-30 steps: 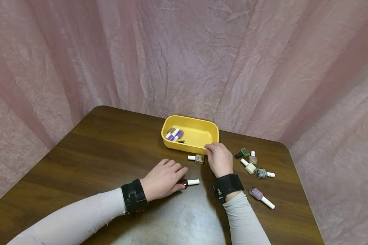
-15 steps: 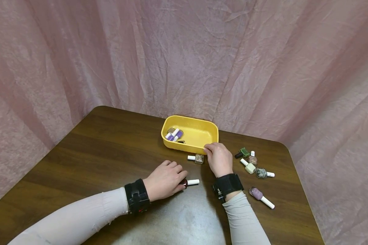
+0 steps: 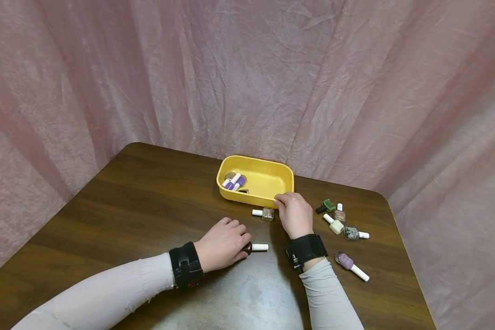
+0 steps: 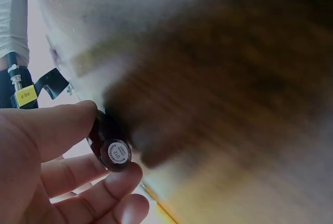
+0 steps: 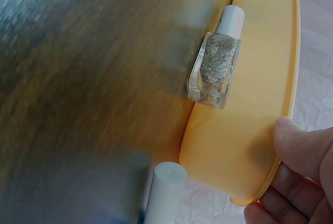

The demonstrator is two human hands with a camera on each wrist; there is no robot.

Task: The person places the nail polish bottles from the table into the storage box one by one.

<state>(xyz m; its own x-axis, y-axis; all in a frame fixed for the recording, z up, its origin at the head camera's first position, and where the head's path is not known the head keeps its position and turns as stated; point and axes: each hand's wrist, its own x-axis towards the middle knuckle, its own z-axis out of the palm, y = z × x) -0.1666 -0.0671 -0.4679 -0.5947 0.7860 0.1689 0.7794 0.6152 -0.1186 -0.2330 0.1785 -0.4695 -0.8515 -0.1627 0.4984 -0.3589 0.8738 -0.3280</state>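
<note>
My left hand pinches a dark red nail polish bottle between thumb and fingers, close above the table. Its white cap points right, and a round label on its base reads 012. My right hand grips the front right rim of a yellow bin, thumb outside and fingers over the edge. In front of the bin lies a glitter nail polish bottle with a white cap. Inside the bin, at its left end, are several polish bottles, purple ones among them.
Right of my right hand lie a green bottle, a pinkish glitter bottle, a pale green bottle, a speckled bottle and a mauve bottle. A pink curtain hangs behind the wooden table.
My left hand has shifted slightly right and nearer to me, and the dark red bottle's cap has turned a little. My right hand stays on the bin's rim.
</note>
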